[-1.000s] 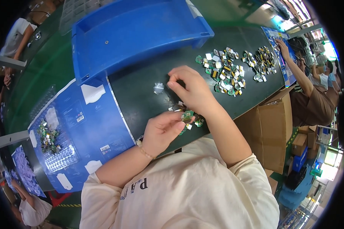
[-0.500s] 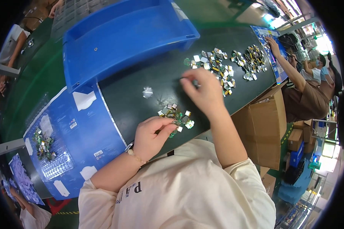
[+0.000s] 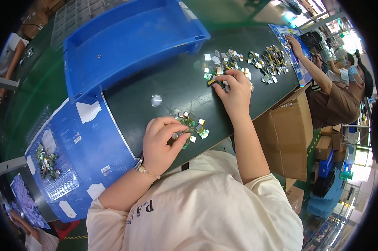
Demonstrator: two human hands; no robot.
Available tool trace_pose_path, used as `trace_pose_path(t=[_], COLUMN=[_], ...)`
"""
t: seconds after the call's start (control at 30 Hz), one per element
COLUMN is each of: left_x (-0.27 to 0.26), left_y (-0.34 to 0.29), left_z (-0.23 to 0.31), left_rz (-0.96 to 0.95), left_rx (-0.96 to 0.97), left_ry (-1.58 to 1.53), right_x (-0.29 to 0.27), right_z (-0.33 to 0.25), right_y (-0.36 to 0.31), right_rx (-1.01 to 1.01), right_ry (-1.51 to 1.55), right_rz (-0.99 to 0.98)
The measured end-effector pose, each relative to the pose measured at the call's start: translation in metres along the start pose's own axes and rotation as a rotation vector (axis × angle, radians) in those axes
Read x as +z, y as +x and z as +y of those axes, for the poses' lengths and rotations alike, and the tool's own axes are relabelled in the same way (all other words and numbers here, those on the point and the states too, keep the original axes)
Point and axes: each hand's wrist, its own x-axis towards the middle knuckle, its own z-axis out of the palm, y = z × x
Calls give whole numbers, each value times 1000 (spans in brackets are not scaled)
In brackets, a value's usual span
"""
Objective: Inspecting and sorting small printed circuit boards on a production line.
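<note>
My left hand [image 3: 160,140] is at the near edge of a small pile of green, silver and dark electronic parts [image 3: 192,121]. Its thumb and index fingertips stand a little apart beside the parts. Over the near left side of a larger pile of similar parts [image 3: 230,58], my right hand [image 3: 238,93] has its thumb and index finger closed on a small dark and gold flat part [image 3: 212,82]. The right hand covers some of that pile. A little clear plastic piece [image 3: 156,100] lies on the dark table, left of the small pile.
A big blue bin [image 3: 126,46] stands at the far left. Blue printed card sheets [image 3: 101,142] bear clear trays and more parts [image 3: 46,161]. Another heap of parts [image 3: 272,62] is at far right, near a co-worker's arm [image 3: 314,71]. A cardboard box [image 3: 287,138] adjoins the table's right edge.
My right hand has moved right to the larger pile, and a dark and gold part now shows at its fingertips. My left hand's pinch has loosened. The view has shifted slightly.
</note>
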Motion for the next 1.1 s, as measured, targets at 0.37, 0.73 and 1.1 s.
trace_pose_path(t=[0.37, 0.73, 1.1], left_x=[-1, 2, 6], left_y=[-4, 0, -7], left_z=[-2, 2, 3], left_rz=[-76, -228, -342], left_rx=[-27, -94, 17], left_ry=[-135, 31, 278], right_x=[0, -1, -9], right_z=[-14, -19, -54], right_y=[3, -6, -22], right_rx=[-32, 193, 403], right_ry=[-150, 362, 1001], right_rz=[17, -69, -136])
